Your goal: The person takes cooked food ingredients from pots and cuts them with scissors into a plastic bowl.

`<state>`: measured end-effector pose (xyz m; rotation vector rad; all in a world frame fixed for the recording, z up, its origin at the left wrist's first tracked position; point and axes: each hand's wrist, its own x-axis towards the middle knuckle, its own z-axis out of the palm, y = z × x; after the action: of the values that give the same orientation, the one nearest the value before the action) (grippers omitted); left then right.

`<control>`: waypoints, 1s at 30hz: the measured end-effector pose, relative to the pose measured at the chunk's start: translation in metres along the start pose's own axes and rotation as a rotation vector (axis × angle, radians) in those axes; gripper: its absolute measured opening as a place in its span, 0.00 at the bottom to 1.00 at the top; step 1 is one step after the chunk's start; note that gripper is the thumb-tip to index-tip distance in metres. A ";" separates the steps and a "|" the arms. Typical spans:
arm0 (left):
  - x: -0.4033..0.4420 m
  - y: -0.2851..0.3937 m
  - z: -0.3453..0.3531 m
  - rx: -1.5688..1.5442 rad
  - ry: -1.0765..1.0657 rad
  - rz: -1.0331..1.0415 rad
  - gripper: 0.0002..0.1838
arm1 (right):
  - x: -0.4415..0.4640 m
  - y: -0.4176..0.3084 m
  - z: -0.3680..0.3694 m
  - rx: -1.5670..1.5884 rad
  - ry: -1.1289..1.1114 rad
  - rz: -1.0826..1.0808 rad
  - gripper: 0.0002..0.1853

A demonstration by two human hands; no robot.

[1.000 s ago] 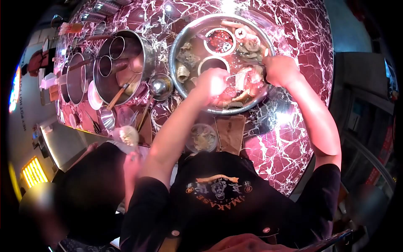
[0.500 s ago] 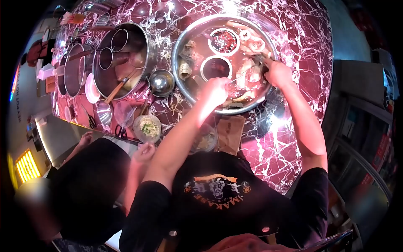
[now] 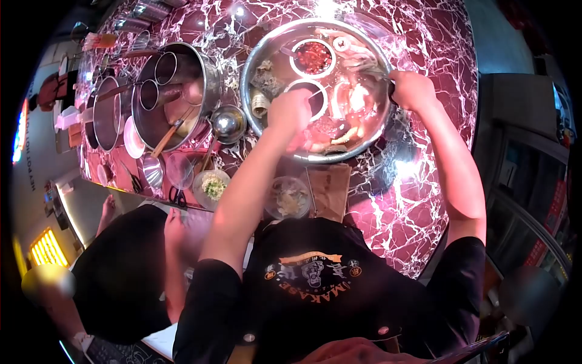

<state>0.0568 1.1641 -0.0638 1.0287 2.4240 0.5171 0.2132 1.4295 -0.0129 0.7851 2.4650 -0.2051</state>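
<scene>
A wide metal basin [image 3: 247, 91] holds reddish broth with pieces of food around two white-rimmed bowls. My left hand [image 3: 290, 112] is closed over the near bowl of dark liquid [image 3: 316, 103]; a thin stick-like thing seems to run from its fingers, partly hidden. At the basin's right rim my right hand [image 3: 413, 91] is closed on a metal utensil [image 3: 381, 75], whose kind I cannot make out. The far bowl of red pieces [image 3: 313, 59] sits beyond my left hand. Pale strips of food [image 3: 357, 57] lie in the broth near the utensil.
A deep metal pot [image 3: 209, 76] with strainers and wooden-handled tools stands left of the basin, beside a round metal ladle [image 3: 229, 124]. Closer in are a bowl of chopped greens [image 3: 212, 187], a clear bowl [image 3: 287, 198], scissors [image 3: 177, 196] and a brown packet [image 3: 329, 188]. Another person [image 3: 127, 273] is at my left.
My left hand has moved left, from the basin's middle to the near bowl. My right hand has shifted slightly right and up, drawing the utensil toward the rim. The other person's hand has moved left.
</scene>
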 end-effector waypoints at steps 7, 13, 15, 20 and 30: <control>0.011 0.013 0.001 0.079 -0.045 -0.055 0.12 | 0.007 -0.044 -0.052 -0.291 -0.060 -0.088 0.15; 0.015 0.019 -0.007 -0.013 -0.049 0.079 0.10 | 0.014 -0.006 -0.028 -0.288 -0.025 -0.197 0.13; 0.024 0.012 0.013 -0.116 -0.005 0.188 0.10 | 0.017 0.001 -0.016 -0.295 -0.037 -0.215 0.13; 0.033 0.039 -0.015 0.147 -0.237 0.001 0.13 | 0.014 0.041 0.004 0.033 -0.025 -0.300 0.27; 0.012 -0.001 -0.038 -0.069 -0.187 -0.166 0.18 | -0.007 0.055 0.032 0.254 0.085 -0.342 0.34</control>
<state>0.0285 1.1660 -0.0359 0.8011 2.2839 0.4239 0.2640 1.4619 -0.0351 0.4715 2.6759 -0.6325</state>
